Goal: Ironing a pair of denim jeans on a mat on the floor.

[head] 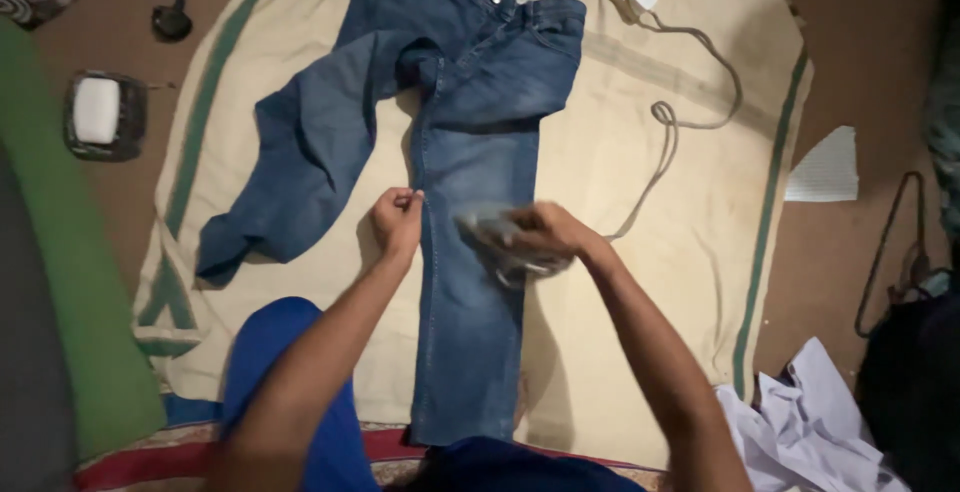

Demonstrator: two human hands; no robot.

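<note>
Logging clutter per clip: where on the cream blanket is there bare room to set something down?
Bare blanket lies right of the jeans, between the straight leg and the green edge stripe, below the cord. A smaller patch sits under the bent leg. The middle is crowded: left hand pinches the seam, right hand grips a blurred iron.

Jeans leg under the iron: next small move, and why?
Probably slide the iron down the leg toward the hem. The right hand holds it about mid-leg on the jeans, blurred with motion, while the left hand pinches the leg's left edge level with it, keeping the cloth taut. The leg below lies flat on the blanket and looks untouched.
</note>
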